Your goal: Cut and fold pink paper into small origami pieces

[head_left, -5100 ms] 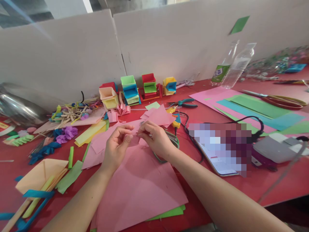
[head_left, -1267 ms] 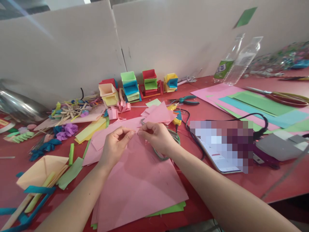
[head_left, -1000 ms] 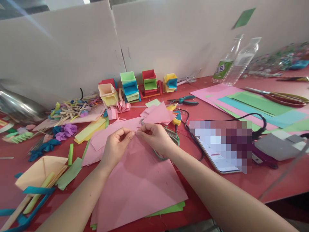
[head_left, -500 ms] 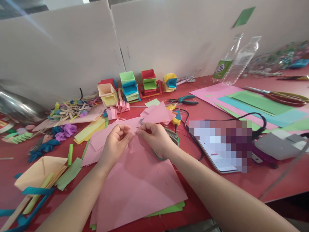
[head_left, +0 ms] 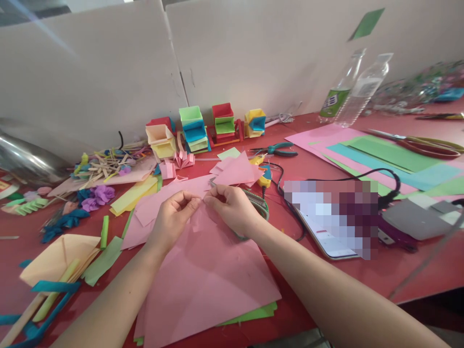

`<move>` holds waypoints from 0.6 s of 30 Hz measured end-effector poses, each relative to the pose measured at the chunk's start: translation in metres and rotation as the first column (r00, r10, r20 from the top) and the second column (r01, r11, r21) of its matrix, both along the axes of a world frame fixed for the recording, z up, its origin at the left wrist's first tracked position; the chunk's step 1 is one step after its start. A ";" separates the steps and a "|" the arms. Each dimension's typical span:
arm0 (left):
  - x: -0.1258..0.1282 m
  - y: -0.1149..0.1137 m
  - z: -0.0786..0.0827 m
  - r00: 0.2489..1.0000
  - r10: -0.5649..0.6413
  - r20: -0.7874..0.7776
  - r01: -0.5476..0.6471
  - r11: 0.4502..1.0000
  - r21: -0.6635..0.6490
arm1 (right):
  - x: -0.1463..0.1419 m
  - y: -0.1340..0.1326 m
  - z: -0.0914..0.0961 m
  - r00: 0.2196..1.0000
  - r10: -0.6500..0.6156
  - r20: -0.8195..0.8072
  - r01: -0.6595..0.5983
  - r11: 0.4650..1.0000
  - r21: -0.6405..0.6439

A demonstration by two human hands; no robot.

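Observation:
My left hand (head_left: 176, 215) and my right hand (head_left: 230, 205) meet above a stack of pink paper sheets (head_left: 213, 280). Thumb and forefinger of each hand are pinched together, the fingertips almost touching. Between them is what looks like a small piece of pink paper (head_left: 196, 222), pale against the stack and largely covered by my fingers. A grey-green ridged object (head_left: 259, 204) lies partly hidden under my right hand and wrist. Loose pink pieces (head_left: 239, 169) sit just beyond my fingers. Green paper (head_left: 253, 314) shows beneath the stack.
Folded paper boxes (head_left: 194, 128) line the back wall. Pliers (head_left: 279, 150), a yellow-and-blue glue gun (head_left: 266, 175) and a phone (head_left: 329, 241) with cables lie to the right. Farther off are scissors (head_left: 424, 145) and two bottles (head_left: 362, 94). Paper flowers (head_left: 99, 195) and a cream paper piece (head_left: 54, 256) lie left.
My left hand has shifted slightly right, bringing the fingertips of both hands closer together. Both stay pinched above the pink stack.

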State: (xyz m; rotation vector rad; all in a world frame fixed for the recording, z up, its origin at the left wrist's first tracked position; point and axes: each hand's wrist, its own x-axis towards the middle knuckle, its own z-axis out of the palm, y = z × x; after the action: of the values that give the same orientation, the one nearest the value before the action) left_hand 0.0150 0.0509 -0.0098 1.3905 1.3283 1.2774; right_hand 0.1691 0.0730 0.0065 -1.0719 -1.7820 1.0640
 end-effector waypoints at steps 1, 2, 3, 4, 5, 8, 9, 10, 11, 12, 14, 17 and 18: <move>0.000 0.000 0.000 1.000 0.011 -0.003 -0.011 1.000 0.012 | 0.000 0.000 -0.001 1.000 0.007 0.001 -0.007 1.000 0.001; -0.001 0.001 -0.001 1.000 0.023 -0.004 -0.023 0.999 0.024 | -0.001 0.001 -0.002 1.000 0.014 -0.003 -0.014 1.000 0.001; -0.002 0.002 -0.001 0.999 0.033 -0.002 -0.033 0.999 0.036 | -0.001 0.001 -0.003 1.000 0.019 -0.011 -0.019 1.000 -0.002; -0.003 0.002 -0.001 0.999 0.041 0.002 -0.041 0.998 0.044 | -0.001 0.002 -0.004 1.000 0.020 -0.020 -0.020 1.000 -0.009; -0.005 0.003 -0.002 0.999 0.046 0.006 -0.047 0.998 0.050 | -0.001 0.002 -0.005 0.999 0.015 -0.029 -0.016 1.000 -0.019; -0.007 0.004 -0.002 0.998 0.058 0.007 -0.058 0.997 0.054 | -0.001 0.003 -0.007 0.999 -0.015 -0.039 0.013 0.998 -0.061; -0.007 0.004 -0.001 0.998 0.060 0.006 -0.060 0.997 0.053 | -0.001 0.003 -0.007 0.999 -0.026 -0.033 0.024 0.998 -0.066; -0.007 0.003 -0.001 0.998 0.055 0.009 -0.056 0.997 0.049 | 0.000 0.003 -0.006 0.999 -0.032 -0.026 0.031 0.997 -0.065; -0.007 0.003 0.000 0.999 0.044 0.015 -0.045 0.998 0.044 | 0.000 0.003 -0.005 0.999 -0.038 -0.017 0.036 0.998 -0.059; -0.006 0.002 0.000 0.999 0.027 0.024 -0.028 0.999 0.037 | 0.001 0.003 -0.005 0.999 -0.043 -0.011 0.042 0.998 -0.050; -0.005 0.002 0.001 0.999 -0.008 0.040 0.007 1.000 0.027 | 0.002 0.003 -0.003 0.998 -0.054 -0.012 0.054 0.998 -0.036; -0.005 0.002 0.002 0.999 -0.022 0.050 0.021 1.000 0.023 | 0.002 0.004 -0.004 0.998 -0.053 -0.019 0.053 0.998 -0.021; -0.005 0.002 0.002 0.998 -0.016 0.061 0.015 1.000 0.017 | 0.002 0.005 -0.005 0.999 -0.046 -0.015 0.046 0.999 -0.012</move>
State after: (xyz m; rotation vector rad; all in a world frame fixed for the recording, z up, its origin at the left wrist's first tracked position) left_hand 0.0096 0.0531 -0.0079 1.3598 1.2665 1.3132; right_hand 0.1712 0.0776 0.0015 -1.1039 -1.7335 1.0534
